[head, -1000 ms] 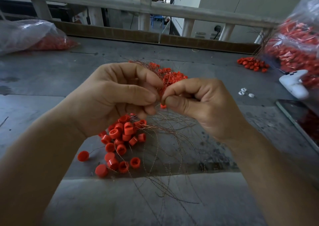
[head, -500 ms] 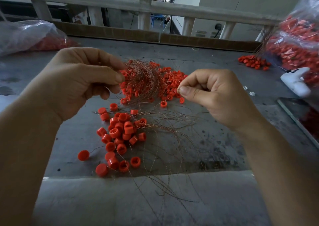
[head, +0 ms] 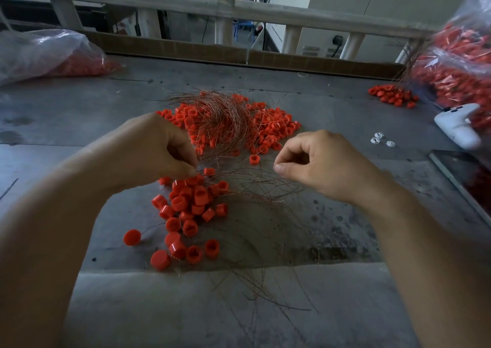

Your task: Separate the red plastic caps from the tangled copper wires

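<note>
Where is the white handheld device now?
Head view, far right: the white handheld device lies beside the clear bag of red caps, right of three small white pieces.

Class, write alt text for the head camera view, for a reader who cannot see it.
A person's left hand and right hand pinch fine copper wires over a loose pile of red caps on a grey table. Behind lies a bigger tangle of wire and caps; clear bags of caps sit at both sides.
</note>
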`<control>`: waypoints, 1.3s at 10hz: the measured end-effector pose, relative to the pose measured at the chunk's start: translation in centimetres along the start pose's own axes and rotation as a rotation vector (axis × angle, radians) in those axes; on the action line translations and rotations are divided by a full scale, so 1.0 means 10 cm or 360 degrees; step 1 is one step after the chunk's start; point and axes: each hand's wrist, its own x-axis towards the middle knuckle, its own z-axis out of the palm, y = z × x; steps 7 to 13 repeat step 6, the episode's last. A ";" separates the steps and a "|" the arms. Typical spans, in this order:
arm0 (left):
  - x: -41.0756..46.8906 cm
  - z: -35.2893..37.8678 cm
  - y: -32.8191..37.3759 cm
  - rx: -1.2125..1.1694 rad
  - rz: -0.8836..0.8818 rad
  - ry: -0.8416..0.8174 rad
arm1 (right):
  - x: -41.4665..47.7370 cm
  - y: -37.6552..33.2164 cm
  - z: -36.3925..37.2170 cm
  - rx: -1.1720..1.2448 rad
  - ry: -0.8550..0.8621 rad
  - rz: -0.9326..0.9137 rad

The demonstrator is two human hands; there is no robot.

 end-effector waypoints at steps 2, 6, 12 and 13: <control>-0.02 0.02 -0.02 0.0001 -0.0004 -0.0054 | 0.00 0.02 -0.01 -0.0160 -0.0167 0.0037; -0.15 -0.03 -0.03 0.0134 0.0098 0.0389 | -0.61 0.20 -0.08 0.0391 0.0590 0.0178; -0.15 -0.03 -0.03 0.0134 0.0098 0.0389 | -0.61 0.20 -0.08 0.0391 0.0590 0.0178; -0.15 -0.03 -0.03 0.0134 0.0098 0.0389 | -0.61 0.20 -0.08 0.0391 0.0590 0.0178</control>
